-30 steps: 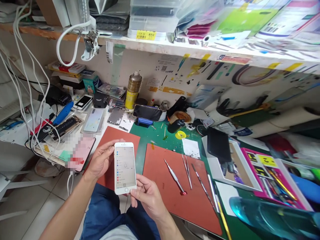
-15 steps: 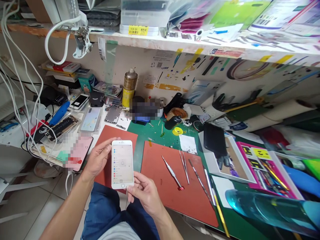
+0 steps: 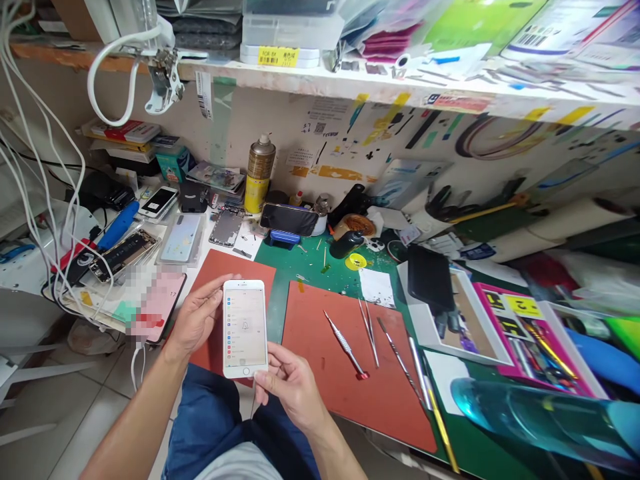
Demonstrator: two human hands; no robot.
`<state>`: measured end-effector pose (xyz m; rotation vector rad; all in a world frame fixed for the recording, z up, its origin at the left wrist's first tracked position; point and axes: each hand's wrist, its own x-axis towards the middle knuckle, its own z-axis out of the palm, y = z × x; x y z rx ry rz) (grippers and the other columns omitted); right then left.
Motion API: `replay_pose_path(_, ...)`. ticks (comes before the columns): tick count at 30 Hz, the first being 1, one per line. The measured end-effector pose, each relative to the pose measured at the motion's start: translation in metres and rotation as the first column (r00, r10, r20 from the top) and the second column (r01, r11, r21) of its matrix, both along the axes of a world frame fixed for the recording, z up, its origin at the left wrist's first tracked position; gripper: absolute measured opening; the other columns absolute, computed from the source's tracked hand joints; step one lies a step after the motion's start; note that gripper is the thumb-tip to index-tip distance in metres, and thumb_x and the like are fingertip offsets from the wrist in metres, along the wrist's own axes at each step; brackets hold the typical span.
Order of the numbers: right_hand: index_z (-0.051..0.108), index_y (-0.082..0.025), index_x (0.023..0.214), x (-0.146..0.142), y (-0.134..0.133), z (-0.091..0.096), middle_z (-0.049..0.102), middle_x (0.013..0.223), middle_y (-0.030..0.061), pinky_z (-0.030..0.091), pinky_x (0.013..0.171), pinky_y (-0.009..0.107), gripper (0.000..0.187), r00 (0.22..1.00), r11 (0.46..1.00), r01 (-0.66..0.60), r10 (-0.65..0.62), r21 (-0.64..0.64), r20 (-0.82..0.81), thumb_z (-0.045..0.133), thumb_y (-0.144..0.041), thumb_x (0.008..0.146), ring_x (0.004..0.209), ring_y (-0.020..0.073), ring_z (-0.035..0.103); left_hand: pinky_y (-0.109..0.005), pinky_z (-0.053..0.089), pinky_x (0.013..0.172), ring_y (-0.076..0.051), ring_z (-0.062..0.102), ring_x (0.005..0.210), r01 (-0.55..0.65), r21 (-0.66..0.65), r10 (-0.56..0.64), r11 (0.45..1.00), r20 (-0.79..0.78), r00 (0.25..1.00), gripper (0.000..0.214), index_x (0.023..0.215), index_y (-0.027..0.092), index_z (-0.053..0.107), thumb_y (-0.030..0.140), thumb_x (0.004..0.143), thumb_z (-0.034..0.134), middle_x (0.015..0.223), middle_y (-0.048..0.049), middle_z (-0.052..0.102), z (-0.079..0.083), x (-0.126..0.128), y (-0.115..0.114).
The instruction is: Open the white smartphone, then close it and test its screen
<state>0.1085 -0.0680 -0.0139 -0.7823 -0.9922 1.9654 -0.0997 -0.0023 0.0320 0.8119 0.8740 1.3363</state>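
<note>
A white smartphone [image 3: 245,330] with a round home button is held upright between my two hands, its lit screen showing a list with small coloured icons and a faint bell symbol in the middle. My left hand [image 3: 197,317] grips its left edge. At the lower right corner, my right hand [image 3: 287,383] pinches it with the thumb in front. Under and behind the phone lies a red-brown mat [image 3: 257,270]. On a second red-brown mat [image 3: 320,333] to the right rest a screwdriver [image 3: 344,343], tweezers [image 3: 369,332] and a thin metal tool [image 3: 400,357].
A pink-screened phone [image 3: 165,307] with a white cable lies left, near an opened phone [image 3: 127,255]. A dark phone [image 3: 289,219] leans on a blue stand. A spray can [image 3: 259,175] stands behind. Rightward are a tool tray [image 3: 537,340] and a blue bottle [image 3: 545,417]. A shelf [image 3: 320,83] overhangs.
The hands and the phone have hardly moved. The bell symbol on its screen looks fainter than before.
</note>
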Motion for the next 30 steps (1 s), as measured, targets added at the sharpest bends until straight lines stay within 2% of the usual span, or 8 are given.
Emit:
replay_pose_path(11, 0.068, -0.019, 0.126, -0.001, -0.001, -0.002, 0.073, 0.089, 0.0064, 0.05, 0.048, 0.025, 0.047, 1.0, 1.0, 0.008, -0.008, -0.023, -0.003, 0.079, -0.037, 0.084, 0.053, 0.0126, 0.064, -0.039, 0.047, 0.108, -0.029, 0.059, 0.132, -0.001, -0.019, 0.001, 1.0, 0.01, 1.0, 0.037, 0.126, 0.021, 0.073, 0.027, 0.089, 0.073, 0.141, -0.0144, 0.064, 0.001, -0.002, 0.002)
replay_pose_path(20, 0.068, -0.019, 0.126, 0.0, -0.001, -0.001, 0.074, 0.089, 0.0066, 0.051, 0.05, 0.024, 0.044, 1.0, 1.0, 0.001, -0.001, -0.007, -0.025, 0.078, -0.035, 0.085, 0.053, 0.0123, 0.065, -0.037, 0.047, 0.106, -0.027, 0.062, 0.127, -0.009, -0.008, 0.008, 1.0, -0.027, 1.0, 0.031, 0.12, 0.02, 0.074, 0.028, 0.091, 0.07, 0.135, -0.014, 0.068, 0.0, -0.003, 0.001)
replay_pose_path(25, 0.067, -0.019, 0.127, 0.0, 0.0, 0.0, 0.073, 0.088, 0.0066, 0.051, 0.051, 0.025, 0.046, 1.0, 1.0, 0.002, -0.002, 0.001, -0.003, 0.078, -0.035, 0.086, 0.055, 0.013, 0.065, -0.035, 0.047, 0.103, -0.025, 0.063, 0.124, -0.04, -0.046, 0.042, 0.998, 0.049, 0.998, 0.033, 0.123, 0.022, 0.073, 0.03, 0.091, 0.07, 0.137, -0.0117, 0.067, 0.003, 0.005, -0.004)
replay_pose_path(28, 0.068, -0.019, 0.127, -0.001, 0.0, 0.001, 0.073, 0.088, 0.0066, 0.051, 0.051, 0.026, 0.045, 1.0, 1.0, 0.02, -0.02, 0.002, 0.003, 0.078, -0.035, 0.086, 0.055, 0.0129, 0.064, -0.037, 0.045, 0.106, -0.025, 0.064, 0.123, -0.07, -0.131, 0.086, 0.989, 0.121, 0.989, 0.043, 0.136, 0.028, 0.065, 0.035, 0.094, 0.067, 0.133, -0.0075, 0.07, 0.002, 0.017, -0.011)
replay_pose_path(30, 0.068, -0.019, 0.125, -0.001, 0.0, 0.001, 0.073, 0.09, 0.0069, 0.051, 0.051, 0.026, 0.044, 0.999, 0.999, 0.034, -0.034, 0.001, -0.007, 0.077, -0.035, 0.086, 0.054, 0.0122, 0.063, -0.04, 0.045, 0.108, -0.027, 0.063, 0.125, 0.005, -0.201, 0.037, 0.98, 0.206, 0.978, 0.047, 0.142, 0.03, 0.059, 0.042, 0.097, 0.06, 0.137, -0.0073, 0.068, 0.002, 0.025, -0.016)
